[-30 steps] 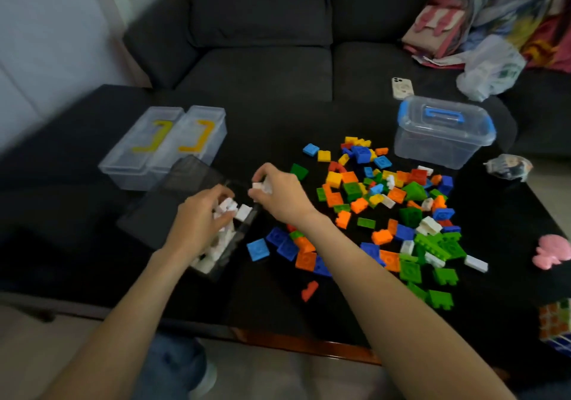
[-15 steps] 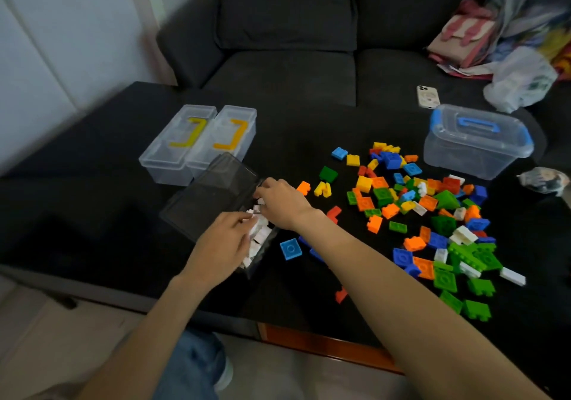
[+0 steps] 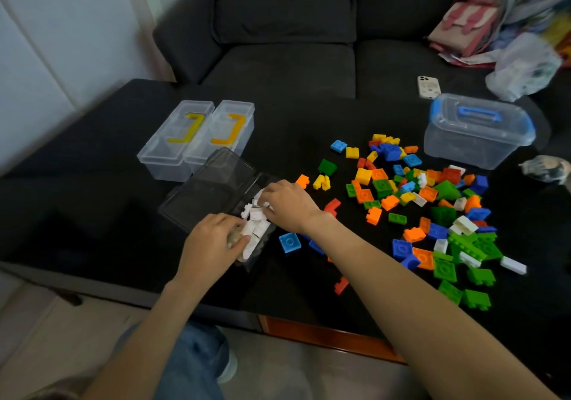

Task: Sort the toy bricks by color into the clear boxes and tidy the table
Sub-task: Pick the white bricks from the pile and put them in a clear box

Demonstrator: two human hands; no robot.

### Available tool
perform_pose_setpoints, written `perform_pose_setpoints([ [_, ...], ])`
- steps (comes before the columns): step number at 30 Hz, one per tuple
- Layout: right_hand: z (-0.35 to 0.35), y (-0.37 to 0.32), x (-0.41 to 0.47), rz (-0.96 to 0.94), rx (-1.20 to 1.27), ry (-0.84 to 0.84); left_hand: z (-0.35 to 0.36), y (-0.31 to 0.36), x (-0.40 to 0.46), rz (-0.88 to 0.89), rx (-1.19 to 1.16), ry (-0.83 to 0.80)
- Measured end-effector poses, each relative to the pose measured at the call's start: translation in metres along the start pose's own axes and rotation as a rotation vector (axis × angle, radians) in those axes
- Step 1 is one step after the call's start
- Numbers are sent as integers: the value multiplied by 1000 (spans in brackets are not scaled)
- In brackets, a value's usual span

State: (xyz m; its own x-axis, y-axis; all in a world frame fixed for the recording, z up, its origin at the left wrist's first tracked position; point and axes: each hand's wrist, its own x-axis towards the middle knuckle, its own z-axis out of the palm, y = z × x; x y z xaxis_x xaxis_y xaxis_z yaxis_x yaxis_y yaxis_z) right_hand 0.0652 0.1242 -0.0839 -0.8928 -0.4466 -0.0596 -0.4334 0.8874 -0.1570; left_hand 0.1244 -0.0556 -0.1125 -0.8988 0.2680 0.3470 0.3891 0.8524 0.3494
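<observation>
inspector: toy bricks (image 3: 426, 211), status and location?

me: white bricks (image 3: 256, 223) are heaped in the open clear box (image 3: 213, 192) near my edge of the table (image 3: 92, 214). the mixed pile of blue, orange, green, yellow and red lies loose to the right, well apart from the box.

inspector: your hands?

me: my left hand (image 3: 210, 245) rests on the white heap, fingers curled over it; whether they actually pinch a brick i cannot tell. my right hand (image 3: 287, 204) has its fingertips closed on a white piece at the far end of the heap.

inspector: surroundings?

me: two shut clear boxes (image 3: 197, 140) with yellow and orange latches sit behind the open one. a blue-handled tub (image 3: 479, 130) stands beyond the pile, a phone (image 3: 428, 86) on the sofa (image 3: 278, 59).

inspector: risks?

me: in my judgement the heap stands above the rim, so pressing may spill pieces or keep the lid from shutting. several white bricks are still in the pile and could be missed. a red brick (image 3: 340, 285) lies near the table edge; a sweeping forearm could knock it off.
</observation>
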Motion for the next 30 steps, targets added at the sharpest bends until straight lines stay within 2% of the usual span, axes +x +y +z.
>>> perform_pose_setpoints([
  [8,-6,5,-18,-26,115,34,4,8,7,33,145,-17],
  [11,-21,13,-35,-57,182,166,-3,28,15,51,124,8],
  [14,-42,38,-75,-32,212,312,-3,66,37,221,32,21],
  [17,-48,80,-129,125,248,406,16,112,66,361,-121,-27],
  [20,-36,134,-185,400,267,462,50,162,93,409,-240,-132],
  [22,-25,172,-217,594,271,445,79,194,110,430,-265,-237],
  [24,-16,201,-234,730,249,346,106,216,125,442,-238,-363],
  [27,-10,228,-237,762,258,221,140,243,143,471,-188,-482],
  [30,-9,237,-222,755,249,154,161,259,158,530,-47,-481],
])
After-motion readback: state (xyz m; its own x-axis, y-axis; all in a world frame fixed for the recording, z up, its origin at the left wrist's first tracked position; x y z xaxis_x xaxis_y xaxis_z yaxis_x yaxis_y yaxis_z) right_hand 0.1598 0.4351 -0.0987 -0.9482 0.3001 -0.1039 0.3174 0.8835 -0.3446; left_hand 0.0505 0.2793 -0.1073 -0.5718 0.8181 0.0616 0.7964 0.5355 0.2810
